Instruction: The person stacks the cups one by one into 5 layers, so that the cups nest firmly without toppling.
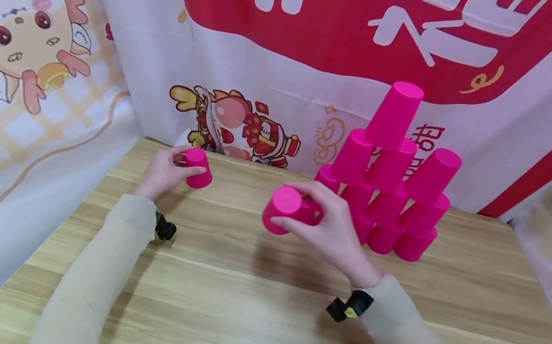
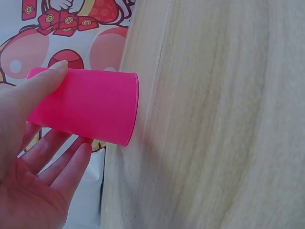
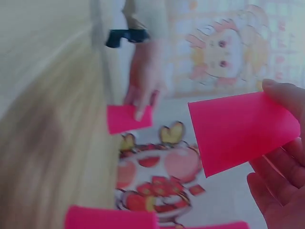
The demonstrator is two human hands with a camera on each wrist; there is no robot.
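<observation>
Pink cups, mouth down, are the only things handled here. At the back left of the table, my left hand (image 1: 162, 172) holds one pink cup (image 1: 200, 177) between thumb and fingers. Its rim is right at the wood in the left wrist view, where the cup (image 2: 95, 102) shows side-on. My right hand (image 1: 334, 230) grips a second pink cup (image 1: 284, 202), raised over the table just left of a stacked cup pyramid (image 1: 390, 170). In the right wrist view this cup (image 3: 243, 131) is pinched by the thumb, fingers underneath. The right hand hides part of the pyramid's left side.
The pyramid rises in tiers at the back right, a single top cup (image 1: 396, 116) at its peak. A printed cloth (image 1: 270, 74) hangs close behind the wooden table (image 1: 231, 310), with more cloth at both sides. Small black wrist cameras (image 1: 166, 230) project from both wrists.
</observation>
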